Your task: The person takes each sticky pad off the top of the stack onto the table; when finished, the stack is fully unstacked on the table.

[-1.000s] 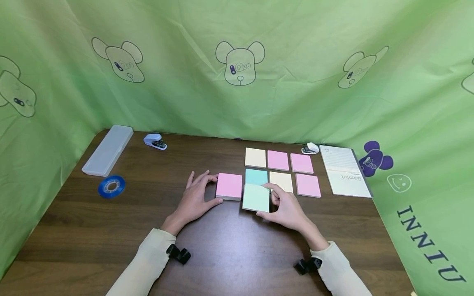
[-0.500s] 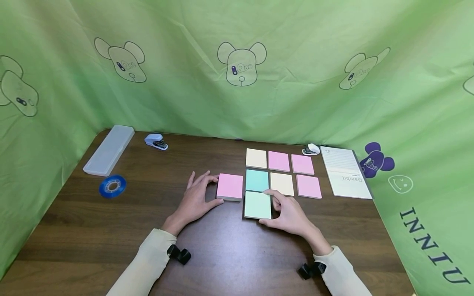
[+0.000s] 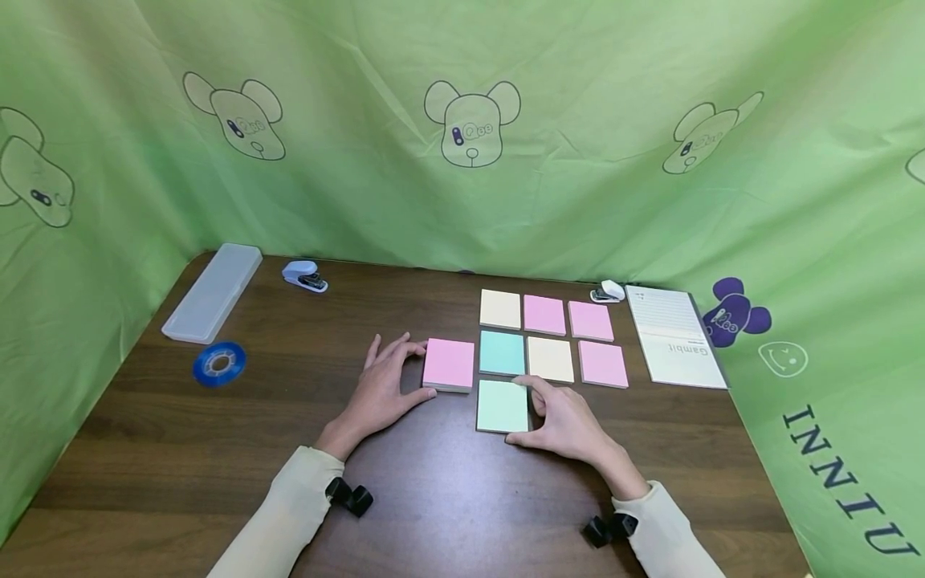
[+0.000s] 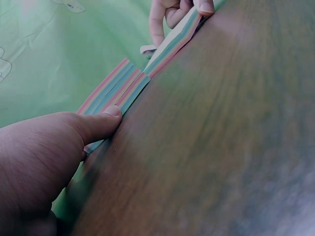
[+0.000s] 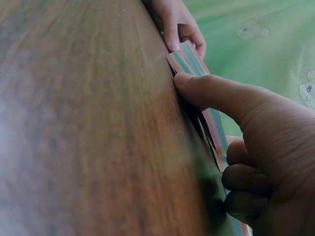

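Observation:
My left hand (image 3: 379, 393) grips a stack of sticky notes with a pink top (image 3: 448, 364), thumb at the near side and index finger at the far left corner. Striped coloured edges of this stack (image 4: 110, 91) show in the left wrist view, the thumb against them. To its right, my right hand (image 3: 567, 417) pinches a light green sticky note pad (image 3: 502, 407) between thumb and fingers, at its right side. Just behind that pad lies a teal pad (image 3: 502, 353). A cream pad (image 3: 550, 359) sits beyond the right fingers.
More pads form rows behind: cream (image 3: 500, 309), and pink ones (image 3: 544, 315). A white stapler (image 3: 607, 291) and a notepad (image 3: 675, 337) lie at the right. Blue tape (image 3: 220, 364), a translucent case (image 3: 212, 295) and a light blue stapler (image 3: 304, 275) stand left. A green curtain (image 3: 361, 201) borders the table.
My right hand has drawn the light green pad toward the table's front, off the teal pad, which now shows whole. The left hand stays at the pink-topped stack.

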`<state>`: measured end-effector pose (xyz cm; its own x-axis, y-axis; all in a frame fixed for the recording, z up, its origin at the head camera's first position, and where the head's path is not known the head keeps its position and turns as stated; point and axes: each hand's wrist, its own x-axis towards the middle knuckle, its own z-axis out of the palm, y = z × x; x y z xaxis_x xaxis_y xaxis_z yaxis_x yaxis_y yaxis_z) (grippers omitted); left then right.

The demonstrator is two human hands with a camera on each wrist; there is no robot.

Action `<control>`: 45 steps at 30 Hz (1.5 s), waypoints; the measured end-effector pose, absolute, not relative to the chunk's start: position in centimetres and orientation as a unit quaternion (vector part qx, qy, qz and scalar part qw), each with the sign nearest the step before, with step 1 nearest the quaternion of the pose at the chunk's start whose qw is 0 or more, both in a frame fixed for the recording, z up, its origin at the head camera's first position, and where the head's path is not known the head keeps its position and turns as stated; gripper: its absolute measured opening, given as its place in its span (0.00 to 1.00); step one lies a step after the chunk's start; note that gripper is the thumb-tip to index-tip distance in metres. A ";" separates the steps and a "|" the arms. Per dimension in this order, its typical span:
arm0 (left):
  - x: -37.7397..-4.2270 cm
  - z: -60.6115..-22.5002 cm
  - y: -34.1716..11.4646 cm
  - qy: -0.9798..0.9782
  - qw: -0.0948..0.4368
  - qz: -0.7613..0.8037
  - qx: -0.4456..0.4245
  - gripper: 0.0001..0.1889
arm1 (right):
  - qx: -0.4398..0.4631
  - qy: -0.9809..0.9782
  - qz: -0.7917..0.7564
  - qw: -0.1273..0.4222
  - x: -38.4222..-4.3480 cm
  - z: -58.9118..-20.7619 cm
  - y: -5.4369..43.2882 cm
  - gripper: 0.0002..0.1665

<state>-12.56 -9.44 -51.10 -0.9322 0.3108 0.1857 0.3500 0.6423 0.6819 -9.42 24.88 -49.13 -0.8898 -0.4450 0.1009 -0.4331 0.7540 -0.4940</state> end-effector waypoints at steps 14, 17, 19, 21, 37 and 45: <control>-12.4 -51.0 -9.5 -0.906 0.026 -0.381 -0.182 0.36 | -0.231 0.939 -0.253 0.026 -9.4 -48.8 24.8 0.54; -12.4 -51.0 -9.5 -0.906 0.025 -0.382 -0.181 0.36 | -0.232 0.938 -0.255 0.026 -9.4 -48.8 24.7 0.54; -12.3 -51.0 -9.5 -0.905 0.025 -0.383 -0.181 0.36 | -0.233 0.938 -0.256 0.026 -9.4 -48.8 24.7 0.54; -12.3 -51.1 -9.5 -0.906 0.025 -0.383 -0.181 0.36 | -0.234 0.937 -0.257 0.027 -9.4 -48.9 24.7 0.54; -12.3 -51.0 -9.5 -0.907 0.015 -0.384 -0.171 0.36 | -0.256 0.920 -0.298 0.018 -9.9 -47.4 23.7 0.45; -12.4 -50.9 -9.4 -0.907 0.010 -0.384 -0.171 0.36 | -0.251 0.916 -0.312 0.013 -10.4 -46.3 22.1 0.43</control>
